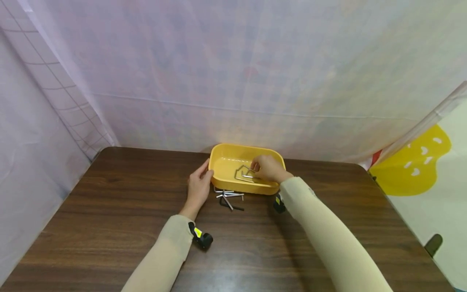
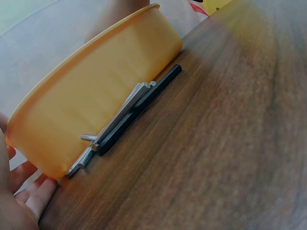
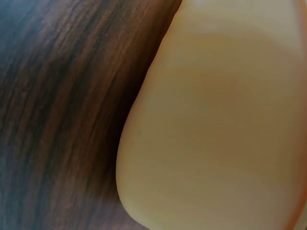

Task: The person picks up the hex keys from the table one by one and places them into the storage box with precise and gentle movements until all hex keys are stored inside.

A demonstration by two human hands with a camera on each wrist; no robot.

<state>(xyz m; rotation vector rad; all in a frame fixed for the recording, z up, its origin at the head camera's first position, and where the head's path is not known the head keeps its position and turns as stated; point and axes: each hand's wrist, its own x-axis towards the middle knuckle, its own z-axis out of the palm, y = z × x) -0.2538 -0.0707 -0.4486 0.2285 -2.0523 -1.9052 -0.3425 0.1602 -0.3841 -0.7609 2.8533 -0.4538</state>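
Note:
A yellow plastic tub (image 1: 219,182) stands at the back of the table. My left hand (image 1: 199,184) is at its left end, fingers extended along the outer wall and thumb at the near corner by the rim. In the left wrist view, the left fingers (image 2: 41,196) touch the tub's lower corner. My right hand (image 1: 268,167) reaches inside the tub, fingers curled down, pinching a metal hex key (image 1: 250,176); the fingertips are partly hidden. Another L-shaped hex key (image 1: 238,179) lies beside it. The right wrist view shows mostly the tub's outer wall (image 3: 211,124).
Several silver hex keys (image 1: 228,194) and a black hex key (image 2: 144,105) lie crossed on the wooden table (image 1: 120,202), close along the tub's near wall. A pale curtain (image 1: 219,81) hangs just behind the table's back edge.

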